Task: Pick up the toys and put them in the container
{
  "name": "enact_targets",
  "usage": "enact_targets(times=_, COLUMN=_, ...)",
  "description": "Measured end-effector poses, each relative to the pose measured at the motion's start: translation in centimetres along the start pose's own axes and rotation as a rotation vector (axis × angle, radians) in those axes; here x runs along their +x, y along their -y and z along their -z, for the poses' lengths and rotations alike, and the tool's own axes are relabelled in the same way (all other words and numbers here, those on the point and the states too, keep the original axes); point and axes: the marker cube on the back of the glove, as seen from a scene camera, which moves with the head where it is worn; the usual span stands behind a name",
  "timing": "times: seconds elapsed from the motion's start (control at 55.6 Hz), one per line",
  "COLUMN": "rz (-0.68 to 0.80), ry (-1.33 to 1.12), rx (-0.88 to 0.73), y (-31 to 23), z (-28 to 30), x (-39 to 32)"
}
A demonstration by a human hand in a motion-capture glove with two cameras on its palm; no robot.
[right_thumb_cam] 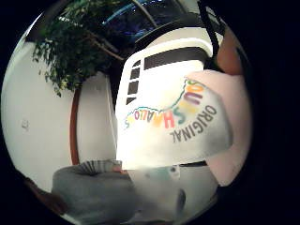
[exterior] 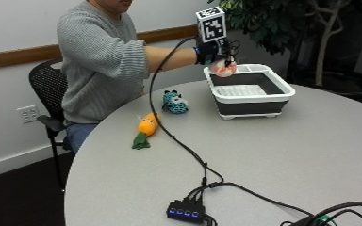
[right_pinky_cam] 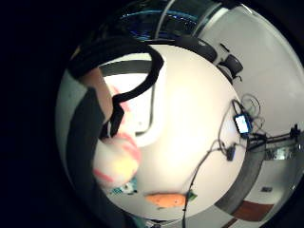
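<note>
From the outside view, the gloved right hand [exterior: 213,52] is up over the near-left corner of the white-rimmed container [exterior: 275,80], fingers curled around a pink and white plush toy [exterior: 224,69]. It looks held right above the rim so it can go straight in once the hand lets go, I'd guess. There's a white printed sheet [exterior: 239,90] lying in the bottom of the bin. Still on the round table [exterior: 306,155]: a teal plush toy [exterior: 175,102] and a carrot plush [exterior: 145,128], both well apart from the container and nearer the person, so those are left to do.

Little finger side palm view: the pink and yellow-ish toy [right_pinky_cam: 116,159] sits close against the palm, with the carrot [right_pinky_cam: 166,200] down on the table below.

Thumb side palm view: a tag reading "ORIGINAL SQUISHMALLOWS" [right_thumb_cam: 183,117] hangs in front of the container's slotted wall [right_thumb_cam: 159,61], so the toy is right over the bin.
</note>
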Motion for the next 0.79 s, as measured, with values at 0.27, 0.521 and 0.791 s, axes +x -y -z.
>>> enact_targets(times=0.27, rz=0.003, ry=0.000, rx=-0.222, y=0.4, z=-4.0, x=-1.0)
enact_targets(times=0.521, rz=0.000, ry=0.022, rx=-0.226, y=-2.0, z=-3.3, x=1.2)
enact_targets(times=0.791, rz=-0.016, ry=0.000, rx=-0.218, y=-7.0, z=-0.7, x=3.1)
